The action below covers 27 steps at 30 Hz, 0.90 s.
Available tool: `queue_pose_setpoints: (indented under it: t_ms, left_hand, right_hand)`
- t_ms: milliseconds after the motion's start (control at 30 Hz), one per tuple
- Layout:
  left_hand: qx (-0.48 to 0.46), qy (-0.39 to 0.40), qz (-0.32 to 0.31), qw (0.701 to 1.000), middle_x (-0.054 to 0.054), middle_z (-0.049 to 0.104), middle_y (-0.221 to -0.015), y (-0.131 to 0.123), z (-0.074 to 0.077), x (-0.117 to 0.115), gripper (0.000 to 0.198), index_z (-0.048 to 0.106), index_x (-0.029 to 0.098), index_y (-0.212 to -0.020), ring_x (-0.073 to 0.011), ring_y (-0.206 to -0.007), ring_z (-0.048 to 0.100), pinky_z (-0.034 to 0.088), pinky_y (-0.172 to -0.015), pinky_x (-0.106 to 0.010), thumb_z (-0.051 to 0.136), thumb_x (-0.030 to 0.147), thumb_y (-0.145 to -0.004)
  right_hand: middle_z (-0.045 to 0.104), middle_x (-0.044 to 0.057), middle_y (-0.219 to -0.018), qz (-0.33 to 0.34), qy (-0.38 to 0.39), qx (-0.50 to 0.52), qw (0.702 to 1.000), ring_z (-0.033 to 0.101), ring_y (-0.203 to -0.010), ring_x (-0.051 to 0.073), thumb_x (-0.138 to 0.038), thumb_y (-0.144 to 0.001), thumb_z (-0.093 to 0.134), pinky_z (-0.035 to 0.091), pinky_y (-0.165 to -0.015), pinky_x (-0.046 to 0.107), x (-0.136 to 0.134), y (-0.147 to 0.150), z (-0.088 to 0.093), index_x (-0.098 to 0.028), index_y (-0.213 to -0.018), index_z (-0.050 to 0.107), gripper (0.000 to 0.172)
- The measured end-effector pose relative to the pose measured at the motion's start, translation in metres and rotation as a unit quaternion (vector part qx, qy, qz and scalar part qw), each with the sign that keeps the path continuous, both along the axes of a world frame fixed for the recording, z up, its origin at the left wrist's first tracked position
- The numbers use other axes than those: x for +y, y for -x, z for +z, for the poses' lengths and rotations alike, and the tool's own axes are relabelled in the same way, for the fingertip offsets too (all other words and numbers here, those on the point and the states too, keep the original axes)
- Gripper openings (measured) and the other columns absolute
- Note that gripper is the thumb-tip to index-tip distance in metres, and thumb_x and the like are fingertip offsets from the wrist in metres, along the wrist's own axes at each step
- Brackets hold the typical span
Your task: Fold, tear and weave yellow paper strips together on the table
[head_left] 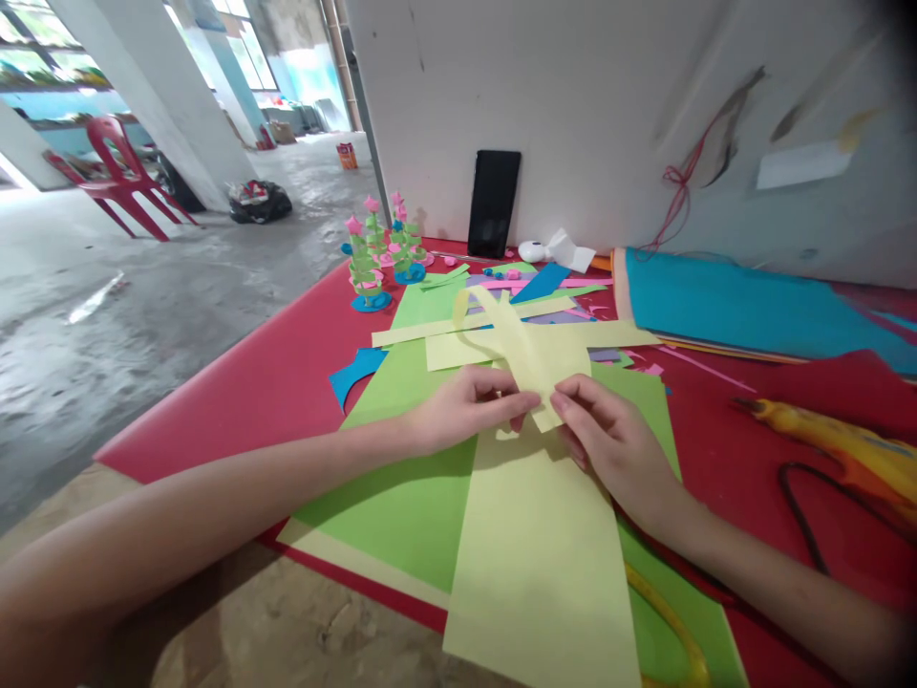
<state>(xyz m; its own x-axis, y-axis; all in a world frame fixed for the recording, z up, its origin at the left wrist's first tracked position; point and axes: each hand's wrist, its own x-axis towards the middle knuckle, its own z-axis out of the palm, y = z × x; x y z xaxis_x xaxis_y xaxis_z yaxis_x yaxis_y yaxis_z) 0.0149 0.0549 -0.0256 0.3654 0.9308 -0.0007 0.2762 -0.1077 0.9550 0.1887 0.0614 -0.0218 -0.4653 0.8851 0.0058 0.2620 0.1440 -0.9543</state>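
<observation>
Far left, off the bench: red chair [118, 177] and black bag [259, 203] on the floor. On the back-left corner of the red bench [272, 382] stand paper trees [369, 263] with pink stars on blue bases. A blue scrap [354, 373] sits just beside the green sheet [401, 478].

Left hand [465, 411]: fingers closed, pinching the near end of the yellow strip [526, 354]. The strip is mid-bench and curls up toward the wall, above the pale yellow sheet [537, 535] that lies on the green one. A black phone [494, 203] leans on the wall behind.

Right hand [616, 444]: thumb and forefinger pinched on the same strip end, close to the left fingertips.

Further right are a blue paper stack [752, 306] and a yellow tool [838, 440], which is blurred, with a black cord [802, 516].
</observation>
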Motion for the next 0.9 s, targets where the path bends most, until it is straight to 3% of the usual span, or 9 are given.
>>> queue_pose_setpoints:
  t_ms: [167, 533, 700, 900]
  left_hand:
    - [0.031, -0.007, -0.057, 0.998, -0.002, 0.054, -0.059, -0.0004, 0.0033, 0.0004, 0.031, 0.06, 0.009, -0.069, -0.0077, -0.053, 0.043, 0.031, -0.048, -0.02, 0.048, 0.035, -0.079]
    - [0.034, -0.055, -0.026, 0.998, -0.003, 0.056, -0.058, -0.0012, 0.0014, -0.0001, 0.033, 0.061, 0.009, -0.063, -0.0083, -0.052, 0.045, 0.033, -0.049, -0.02, 0.049, 0.034, -0.079]
    - [0.025, -0.031, -0.018, 0.999, -0.002, 0.054, -0.057, -0.0014, 0.0025, -0.0004, 0.031, 0.061, 0.009, -0.067, -0.0074, -0.049, 0.042, 0.031, -0.046, -0.02, 0.049, 0.035, -0.078]
    - [-0.002, 0.002, -0.042, 0.999, -0.002, 0.055, -0.06, -0.0009, 0.0008, 0.0002, 0.028, 0.062, 0.008, -0.073, -0.0083, -0.055, 0.046, 0.035, -0.051, -0.02, 0.05, 0.032, -0.078]
  right_hand:
    - [0.033, -0.007, -0.046, 0.003, -0.008, 0.004, 1.0, 0.03, -0.039, 0.007, -0.035, -0.085, 0.041, 0.025, -0.037, 0.019, 0.0, 0.0005, -0.0009, -0.021, -0.073, 0.047, 0.019]
    - [0.033, -0.006, -0.049, -0.027, 0.007, 0.036, 0.999, 0.032, -0.04, 0.007, -0.039, -0.084, 0.043, 0.026, -0.038, 0.02, -0.0002, -0.0007, -0.0049, -0.021, -0.073, 0.043, 0.021]
    - [0.03, -0.007, -0.046, -0.043, 0.06, 0.073, 0.995, 0.03, -0.038, 0.007, -0.04, -0.084, 0.043, 0.024, -0.036, 0.019, 0.0011, 0.0, -0.0051, -0.021, -0.075, 0.041, 0.021]
    - [0.041, -0.005, -0.054, -0.005, 0.016, 0.087, 0.996, 0.036, -0.042, 0.007, -0.034, -0.082, 0.047, 0.03, -0.038, 0.019, 0.0003, 0.0001, -0.0031, -0.022, -0.078, 0.051, 0.013]
